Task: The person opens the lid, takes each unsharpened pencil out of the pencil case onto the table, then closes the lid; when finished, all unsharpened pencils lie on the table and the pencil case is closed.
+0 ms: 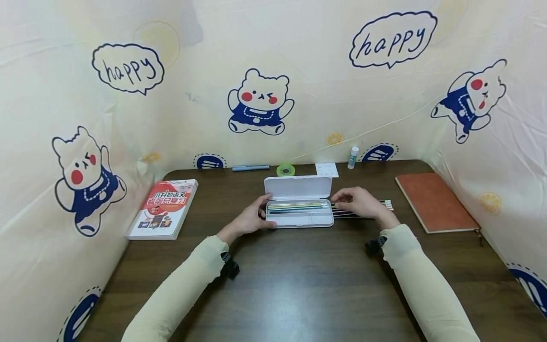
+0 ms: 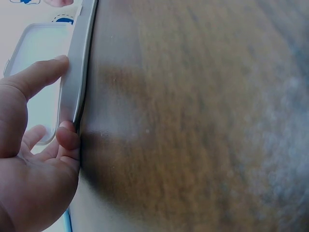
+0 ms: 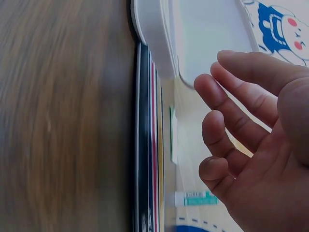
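A white pencil case [image 1: 295,220] lies on the table with its lid [image 1: 298,188] raised at the back. Several pencils [image 1: 295,207] lie lengthwise in its rear compartment. My left hand [image 1: 248,218] grips the case's left end, thumb on the front side and fingers curled at the corner, as the left wrist view shows. More pencils [image 3: 155,145] lie beside the case's right end, their eraser ends pointing right. Over them hovers my right hand [image 1: 361,203], its fingers [image 3: 212,92] loosely bent with nothing held between them.
Along the table's back edge lie a blue pen [image 1: 250,167], a green tape roll [image 1: 285,170], a white paper square [image 1: 326,169] and an upright glue stick [image 1: 353,157]. A book [image 1: 164,209] is at left, a brown notebook [image 1: 436,202] at right. Printed cloth surrounds the table.
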Demonstrator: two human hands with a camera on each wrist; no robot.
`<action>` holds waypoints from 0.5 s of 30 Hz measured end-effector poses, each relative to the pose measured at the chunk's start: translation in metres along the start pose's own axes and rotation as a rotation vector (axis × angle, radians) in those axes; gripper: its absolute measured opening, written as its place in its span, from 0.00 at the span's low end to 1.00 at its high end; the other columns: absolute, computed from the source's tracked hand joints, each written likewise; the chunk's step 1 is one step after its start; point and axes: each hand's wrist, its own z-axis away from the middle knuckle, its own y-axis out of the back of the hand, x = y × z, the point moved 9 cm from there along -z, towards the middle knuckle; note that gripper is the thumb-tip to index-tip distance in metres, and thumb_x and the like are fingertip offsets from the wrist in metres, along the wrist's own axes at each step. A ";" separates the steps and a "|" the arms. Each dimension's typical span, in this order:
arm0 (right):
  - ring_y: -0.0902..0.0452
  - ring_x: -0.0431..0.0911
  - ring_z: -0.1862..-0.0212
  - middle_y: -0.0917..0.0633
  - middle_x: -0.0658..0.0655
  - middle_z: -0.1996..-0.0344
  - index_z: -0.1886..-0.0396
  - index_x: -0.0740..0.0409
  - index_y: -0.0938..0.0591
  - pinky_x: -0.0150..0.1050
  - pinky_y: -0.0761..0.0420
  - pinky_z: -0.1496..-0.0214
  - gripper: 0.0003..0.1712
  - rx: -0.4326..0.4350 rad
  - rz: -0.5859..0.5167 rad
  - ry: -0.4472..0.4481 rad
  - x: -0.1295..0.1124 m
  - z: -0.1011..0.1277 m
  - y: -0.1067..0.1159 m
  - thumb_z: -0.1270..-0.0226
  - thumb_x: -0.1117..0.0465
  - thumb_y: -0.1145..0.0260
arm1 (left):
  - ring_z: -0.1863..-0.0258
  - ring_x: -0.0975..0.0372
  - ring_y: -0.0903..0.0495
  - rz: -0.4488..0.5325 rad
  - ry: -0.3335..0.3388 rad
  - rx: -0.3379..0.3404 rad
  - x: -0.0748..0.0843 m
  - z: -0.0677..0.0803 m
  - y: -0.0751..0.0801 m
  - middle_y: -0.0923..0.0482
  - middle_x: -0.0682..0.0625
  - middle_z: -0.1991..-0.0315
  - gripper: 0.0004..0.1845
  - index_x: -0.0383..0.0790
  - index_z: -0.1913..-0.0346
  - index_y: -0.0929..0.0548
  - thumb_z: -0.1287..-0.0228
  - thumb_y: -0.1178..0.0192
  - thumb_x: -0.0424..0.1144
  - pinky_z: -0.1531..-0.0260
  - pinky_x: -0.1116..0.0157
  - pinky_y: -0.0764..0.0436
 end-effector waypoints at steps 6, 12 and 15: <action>0.26 0.48 0.60 0.12 0.55 0.54 0.51 0.54 0.13 0.40 0.27 0.56 0.12 -0.021 0.010 0.031 -0.011 -0.009 -0.014 0.32 0.60 0.33 | 0.57 0.59 0.28 -0.004 0.004 0.000 0.000 0.001 0.000 0.34 0.48 0.31 0.51 0.56 0.22 0.46 0.43 0.26 0.45 0.57 0.63 0.30; 0.30 0.45 0.66 0.14 0.54 0.59 0.49 0.53 0.13 0.38 0.30 0.64 0.14 -0.050 0.046 0.029 -0.011 -0.017 -0.028 0.33 0.60 0.32 | 0.57 0.58 0.28 0.008 0.000 0.004 0.000 0.001 0.000 0.33 0.48 0.32 0.51 0.56 0.22 0.45 0.44 0.25 0.45 0.57 0.63 0.29; 0.30 0.46 0.67 0.14 0.54 0.59 0.48 0.53 0.13 0.39 0.30 0.64 0.14 -0.065 0.050 0.011 -0.011 -0.019 -0.032 0.32 0.60 0.33 | 0.57 0.58 0.28 0.008 -0.004 0.002 0.001 0.001 0.000 0.32 0.48 0.33 0.51 0.56 0.22 0.46 0.44 0.25 0.45 0.57 0.63 0.29</action>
